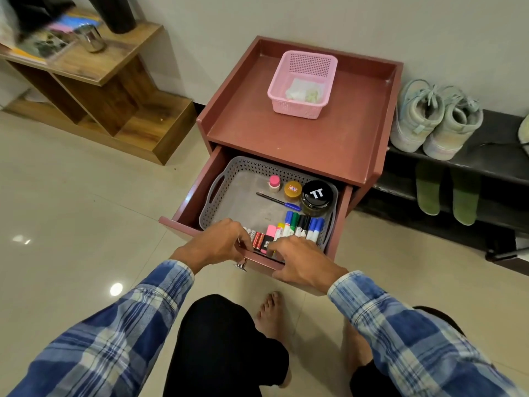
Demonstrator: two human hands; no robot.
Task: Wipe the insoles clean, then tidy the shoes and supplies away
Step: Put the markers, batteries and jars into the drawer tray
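Note:
A reddish-brown side cabinet (pixel 297 133) stands against the wall with its drawer (pixel 189 196) pulled out. Inside lies a grey basket (pixel 243 193) holding markers (pixel 303 227), a pen, a black-lidded jar (pixel 316 196) and small bottles. My left hand (pixel 217 243) and my right hand (pixel 300 262) both rest on the drawer's front edge, fingers curled over it. A pink basket (pixel 303 107) with crumpled white wipes sits on the cabinet top. Two pale sneakers (pixel 435 121) stand on a dark shoe rack (pixel 492 167), with two green insoles (pixel 446 193) leaning below them.
A wooden stepped shelf (pixel 108 81) with a steel cup (pixel 91 38) and papers stands at the left. Glossy beige floor tiles (pixel 71 210) spread around. My knees and bare foot are just below the drawer.

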